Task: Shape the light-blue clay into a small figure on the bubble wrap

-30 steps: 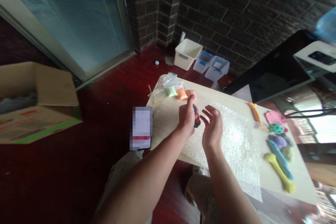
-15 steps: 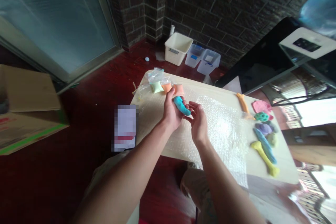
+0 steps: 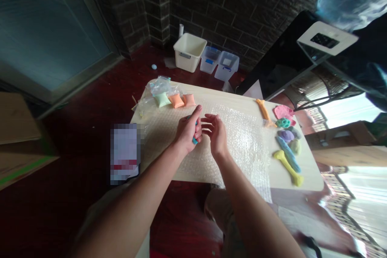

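My left hand point(image 3: 186, 132) is closed around a piece of blue modelling clay point(image 3: 194, 141), of which only small bits show between the fingers. Just to its right my right hand point(image 3: 216, 134) is held with curled, parted fingers and nothing in it. Both hands are above a sheet of bubble wrap point(image 3: 244, 141) spread over the pale table point(image 3: 242, 96). Beyond the left hand lie a green packet point(image 3: 162, 100), an orange packet point(image 3: 175, 101) and a peach packet point(image 3: 189, 100).
Shaped clay pieces lie at the table's right side, including a yellow bone shape point(image 3: 288, 168), a blue twist point(image 3: 288, 154) and an orange stick point(image 3: 262, 109). A phone with a blurred screen point(image 3: 124, 147) is at the left edge. A white bin point(image 3: 189, 53) stands on the floor behind.
The left hand held the blue clay on an open palm half a second ago and has now closed over it. The right fingers have drawn away from the clay. The view has swung right.
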Available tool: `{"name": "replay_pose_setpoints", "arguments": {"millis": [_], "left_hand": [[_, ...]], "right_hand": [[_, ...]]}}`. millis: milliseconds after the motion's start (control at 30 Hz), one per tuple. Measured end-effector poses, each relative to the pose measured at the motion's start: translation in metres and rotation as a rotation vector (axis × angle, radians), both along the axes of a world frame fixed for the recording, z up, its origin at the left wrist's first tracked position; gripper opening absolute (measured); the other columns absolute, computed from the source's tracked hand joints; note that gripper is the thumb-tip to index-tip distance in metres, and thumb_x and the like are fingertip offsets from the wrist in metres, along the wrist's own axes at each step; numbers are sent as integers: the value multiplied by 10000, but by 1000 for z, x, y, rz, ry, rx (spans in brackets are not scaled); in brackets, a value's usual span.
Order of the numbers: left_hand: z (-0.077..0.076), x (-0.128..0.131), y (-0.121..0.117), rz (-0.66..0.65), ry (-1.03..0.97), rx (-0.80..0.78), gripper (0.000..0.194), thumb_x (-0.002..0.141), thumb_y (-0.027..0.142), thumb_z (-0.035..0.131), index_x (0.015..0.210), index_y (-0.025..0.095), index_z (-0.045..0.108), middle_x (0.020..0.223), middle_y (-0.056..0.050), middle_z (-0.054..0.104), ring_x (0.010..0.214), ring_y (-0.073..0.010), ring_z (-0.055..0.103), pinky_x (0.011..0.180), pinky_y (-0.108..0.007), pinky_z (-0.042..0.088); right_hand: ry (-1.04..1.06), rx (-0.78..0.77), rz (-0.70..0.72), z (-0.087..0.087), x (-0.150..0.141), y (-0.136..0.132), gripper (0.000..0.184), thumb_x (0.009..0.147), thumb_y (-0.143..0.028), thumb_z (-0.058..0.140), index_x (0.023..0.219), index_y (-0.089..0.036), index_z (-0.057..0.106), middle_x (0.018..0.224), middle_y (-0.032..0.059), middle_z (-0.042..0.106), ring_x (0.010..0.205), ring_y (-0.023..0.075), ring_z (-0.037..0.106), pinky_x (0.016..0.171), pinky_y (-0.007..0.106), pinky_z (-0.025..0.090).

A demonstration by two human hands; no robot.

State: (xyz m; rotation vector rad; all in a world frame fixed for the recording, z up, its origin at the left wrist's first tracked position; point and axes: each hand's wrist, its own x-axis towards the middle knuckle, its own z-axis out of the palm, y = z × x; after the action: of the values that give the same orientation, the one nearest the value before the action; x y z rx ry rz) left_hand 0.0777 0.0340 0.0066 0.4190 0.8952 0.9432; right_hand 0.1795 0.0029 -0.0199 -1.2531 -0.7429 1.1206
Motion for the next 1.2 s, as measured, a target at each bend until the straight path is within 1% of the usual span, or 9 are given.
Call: {"name": "replay_pose_setpoints", "arguments": {"millis": [233, 400, 533, 633, 733, 933, 1067, 1133, 1200], "left_hand": [[3, -3, 1, -29, -78, 45, 639, 789, 702, 769, 561, 226, 408, 397, 99, 290, 311, -52, 239, 338, -243, 177], [1, -5, 7, -17, -148, 94, 580, 887, 767, 531, 709, 216, 578, 550, 12, 549, 482, -132, 531, 498, -268, 420], [-1, 1, -2, -120, -112, 197, 574, 933, 730, 443, 866, 219, 696, 747, -66, 704, 770, -232, 688, 677, -330, 517], [-2, 5, -12, -233, -130, 279, 563, 950, 705, 458, 963, 220, 745, 892, -90, 754, 941, -259, 701, 790, -344, 530], [-4, 3, -15, -266, -140, 295, 557, 960, 671, 480, 964, 195, 769, 1005, -126, 772, 1017, -274, 689, 852, -352, 531], [-13, -9, 0, 134, 253, 172, 341, 904, 472, 583, 918, 177, 752, 1094, -132, 756, 861, -219, 677, 675, -289, 509], [-17, -6, 1, 71, 254, 111, 317, 886, 459, 594, 865, 169, 721, 962, -116, 744, 734, -198, 669, 604, -284, 494], [-18, 0, -3, 2, 262, 122, 302, 879, 452, 610, 847, 171, 714, 911, -106, 737, 703, -199, 667, 604, -296, 499], [-19, 6, -7, -77, 211, 126, 315, 887, 467, 601, 819, 175, 696, 874, -100, 729, 700, -207, 672, 639, -316, 519]], "right_hand": [[-8, -17, 39, -1, -3, -1, 559, 979, -698, 465, 999, -197, 715, 949, 99, 767, 758, 230, 706, 665, 362, 538], [-10, 5, 83, 3, -3, -1, 549, 990, -690, 473, 1118, -226, 739, 1096, 95, 765, 890, 245, 715, 704, 354, 551], [-182, 28, 0, 4, 4, 2, 562, 963, -675, 550, 1292, -243, 694, 1235, 103, 744, 1041, 264, 704, 813, 378, 557], [-350, 28, -73, 4, 10, 4, 545, 899, -626, 695, 1261, -219, 703, 1098, 93, 762, 999, 256, 702, 829, 373, 555], [-295, 20, -142, 6, 14, 5, 452, 870, -610, 739, 1063, -201, 726, 871, 47, 736, 772, 212, 694, 678, 330, 542], [-95, 8, -169, 15, 17, 10, 422, 855, -599, 768, 790, -218, 601, 626, -33, 612, 465, 115, 521, 431, 255, 409], [-39, 39, -114, 19, 8, 10, 496, 899, -592, 734, 709, -250, 430, 532, -106, 380, 391, 70, 288, 359, 228, 230], [-37, 55, -80, 20, 4, 9, 513, 921, -599, 707, 702, -257, 395, 530, -111, 330, 391, 72, 255, 365, 236, 193], [-45, 65, -73, 21, 1, 8, 497, 915, -613, 710, 708, -253, 435, 534, -100, 363, 405, 84, 307, 381, 246, 234]]}}
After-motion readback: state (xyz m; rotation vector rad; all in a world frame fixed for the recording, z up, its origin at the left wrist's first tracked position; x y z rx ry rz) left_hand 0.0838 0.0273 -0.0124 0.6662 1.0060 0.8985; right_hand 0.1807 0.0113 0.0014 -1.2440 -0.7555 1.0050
